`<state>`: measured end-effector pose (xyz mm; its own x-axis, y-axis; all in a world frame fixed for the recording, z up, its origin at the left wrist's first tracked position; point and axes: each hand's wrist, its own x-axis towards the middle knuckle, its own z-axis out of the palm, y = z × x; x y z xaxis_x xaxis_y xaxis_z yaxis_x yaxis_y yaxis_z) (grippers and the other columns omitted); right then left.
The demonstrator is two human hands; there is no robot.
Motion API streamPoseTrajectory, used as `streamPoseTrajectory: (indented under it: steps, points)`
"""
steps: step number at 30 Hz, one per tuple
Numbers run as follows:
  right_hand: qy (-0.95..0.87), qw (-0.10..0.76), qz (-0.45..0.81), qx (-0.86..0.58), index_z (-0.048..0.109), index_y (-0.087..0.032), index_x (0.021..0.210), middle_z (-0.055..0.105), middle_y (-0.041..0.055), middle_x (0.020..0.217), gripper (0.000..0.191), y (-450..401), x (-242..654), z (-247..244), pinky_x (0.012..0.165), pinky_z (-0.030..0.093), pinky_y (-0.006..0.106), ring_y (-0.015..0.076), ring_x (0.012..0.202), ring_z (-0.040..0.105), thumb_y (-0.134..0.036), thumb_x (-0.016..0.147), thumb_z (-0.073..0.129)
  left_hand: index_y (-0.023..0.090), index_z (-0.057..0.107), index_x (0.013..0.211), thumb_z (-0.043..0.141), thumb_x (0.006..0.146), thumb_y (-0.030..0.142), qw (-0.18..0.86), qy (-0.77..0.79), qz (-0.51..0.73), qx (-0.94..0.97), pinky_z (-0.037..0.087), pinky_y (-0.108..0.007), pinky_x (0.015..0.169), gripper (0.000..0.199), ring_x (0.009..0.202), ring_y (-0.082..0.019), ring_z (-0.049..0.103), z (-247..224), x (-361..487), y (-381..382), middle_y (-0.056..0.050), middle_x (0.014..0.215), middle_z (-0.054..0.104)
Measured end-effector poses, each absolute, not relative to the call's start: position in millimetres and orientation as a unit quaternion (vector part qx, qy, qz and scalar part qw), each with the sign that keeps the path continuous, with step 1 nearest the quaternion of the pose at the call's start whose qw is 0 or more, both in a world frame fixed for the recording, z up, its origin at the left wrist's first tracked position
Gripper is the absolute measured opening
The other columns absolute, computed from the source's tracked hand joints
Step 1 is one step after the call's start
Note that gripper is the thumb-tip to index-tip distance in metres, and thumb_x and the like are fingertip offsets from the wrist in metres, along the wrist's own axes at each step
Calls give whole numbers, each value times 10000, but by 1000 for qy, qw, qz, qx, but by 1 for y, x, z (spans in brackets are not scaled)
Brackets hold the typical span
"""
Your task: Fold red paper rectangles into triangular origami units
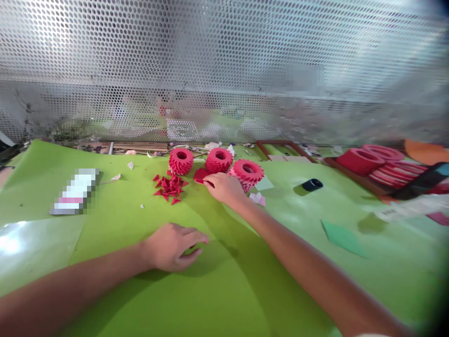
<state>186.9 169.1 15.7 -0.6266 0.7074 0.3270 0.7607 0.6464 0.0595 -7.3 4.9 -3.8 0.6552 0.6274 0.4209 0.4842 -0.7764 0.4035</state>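
Flat red paper (200, 176) lies on the green table, with the fingers of my right hand (224, 188) closed at its right edge. Behind and beside that hand stand three ring-shaped stacks of folded red paper: a left one (181, 162), a middle one (219, 160) and a right one (247, 175). A pile of small red folded triangles (170, 187) is left of the paper. My left hand (177, 246) rests nearer to me over the table, its thumb and fingers apart and nothing between them.
A blurred-out phone (75, 192) lies at the left. To the right are a black cylinder (312, 185), a green paper piece (343, 238) and a tray (365, 178) of red paper rolls. A perforated metal panel (210, 61) stands behind.
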Motion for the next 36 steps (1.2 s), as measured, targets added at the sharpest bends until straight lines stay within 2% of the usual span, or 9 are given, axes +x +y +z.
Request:
streamPoseTrajectory:
  steps: [7, 9, 10, 13, 16, 23, 28, 32, 36]
  points:
    - [-872, 216, -94, -429, 706, -164, 971, 745, 112, 970, 327, 163, 192, 47, 781, 455, 316, 228, 909, 664, -248, 991, 391, 188, 575, 1055, 498, 897, 149, 106, 314, 283, 900, 440, -228, 512, 180, 550, -120, 602, -1, -8, 4, 15, 741, 681]
    - [-844, 299, 14, -446, 677, -168, 921, 727, 88, 864, 259, 151, 198, 56, 664, 444, 290, 199, 750, 642, -304, 961, 460, 189, 577, 1047, 517, 902, 169, 88, 324, 307, 890, 456, -231, 525, 157, 544, -120, 603, -2, -8, 4, 18, 729, 682]
    - [-832, 307, 100, -451, 660, -176, 898, 698, 57, 781, 262, 143, 201, 58, 598, 423, 271, 169, 649, 604, -337, 960, 463, 190, 579, 1048, 528, 909, 186, 74, 331, 320, 884, 462, -234, 529, 148, 539, -119, 601, -2, -7, 4, 18, 727, 684]
    - [-819, 210, 339, -413, 640, -188, 826, 620, 0, 684, 286, 111, 207, 55, 524, 377, 238, 135, 580, 535, -419, 933, 508, 193, 589, 1093, 559, 937, 258, 27, 350, 349, 869, 476, -241, 536, 171, 551, -122, 606, -1, -7, 4, 9, 761, 701]
    - [-784, 124, 475, -379, 664, -184, 889, 667, 16, 771, 290, 84, 206, 43, 579, 422, 245, 149, 660, 582, -444, 925, 541, 186, 619, 1101, 566, 963, 303, 11, 346, 368, 863, 478, -228, 548, 189, 577, -110, 619, 0, -7, 4, -4, 807, 720]
    - [-782, 133, 479, -376, 675, -164, 885, 702, 42, 812, 285, 70, 199, 30, 615, 445, 257, 163, 697, 612, -413, 937, 546, 180, 715, 867, 557, 977, 299, 44, 387, 374, 842, 505, -258, 620, 227, 653, -134, 612, 4, -9, 6, -36, 807, 674]
    - [-802, 156, 438, -376, 697, -175, 909, 724, 49, 821, 278, 63, 201, 29, 594, 444, 256, 160, 666, 619, -383, 953, 518, 169, 709, 875, 589, 954, 316, 86, 452, 394, 796, 568, -374, 826, 205, 959, -220, 655, 1, -10, 9, -115, 1093, 670]
    - [-807, 175, 429, -367, 698, -176, 936, 731, 48, 847, 305, 58, 199, 31, 610, 457, 252, 159, 697, 630, -405, 967, 499, 158, 700, 931, 557, 976, 274, 176, 456, 386, 783, 591, -297, 697, 189, 768, -165, 689, 1, -11, 11, -62, 886, 731]
    - [-815, 182, 408, -369, 709, -185, 999, 738, 52, 868, 339, 57, 199, 31, 611, 464, 261, 170, 713, 640, -473, 946, 538, 148, 707, 899, 536, 986, 323, 202, 478, 405, 753, 572, -243, 585, 259, 660, -140, 673, 3, -11, 12, -45, 787, 726]
